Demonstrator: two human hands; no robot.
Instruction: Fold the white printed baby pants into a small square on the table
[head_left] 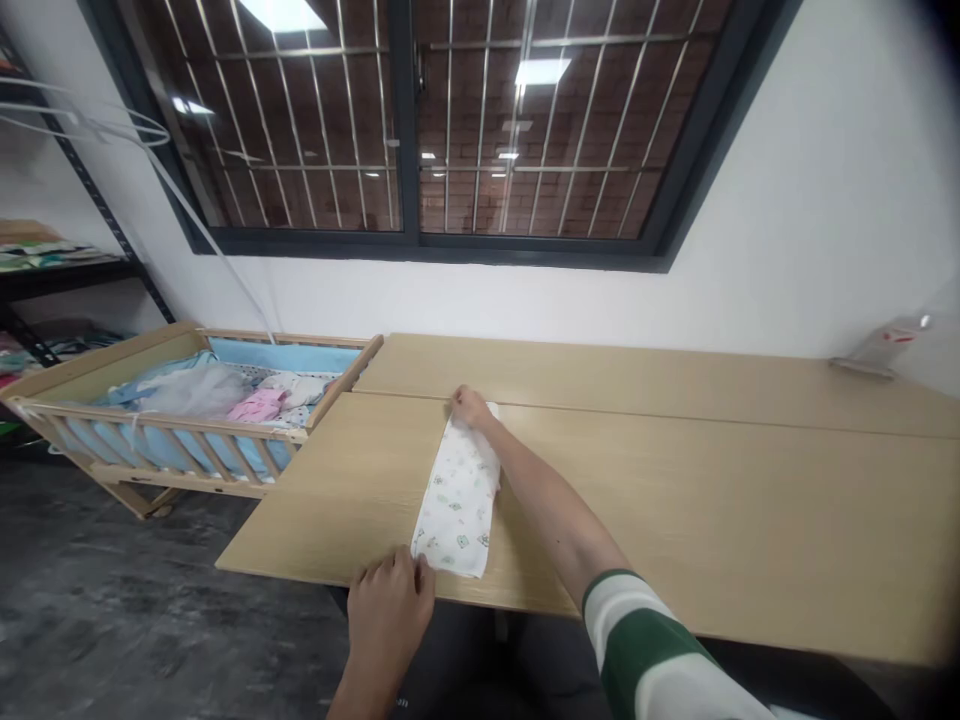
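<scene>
On wood-toned tabletop (pixel 675 520), oblong cloth (pixel 456 500), sparsely patterned

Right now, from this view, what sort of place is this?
Probably a nursery or childcare room: a wooden cot with blue lining, a patterned cloth on the table, and a shelf holding fabrics.

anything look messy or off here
Nothing looks spilled or damaged. The crib looks untidy, though: a pink cloth and sheer white fabric lie bunched inside it, while the patterned cloth on the table lies fairly flat.
</scene>
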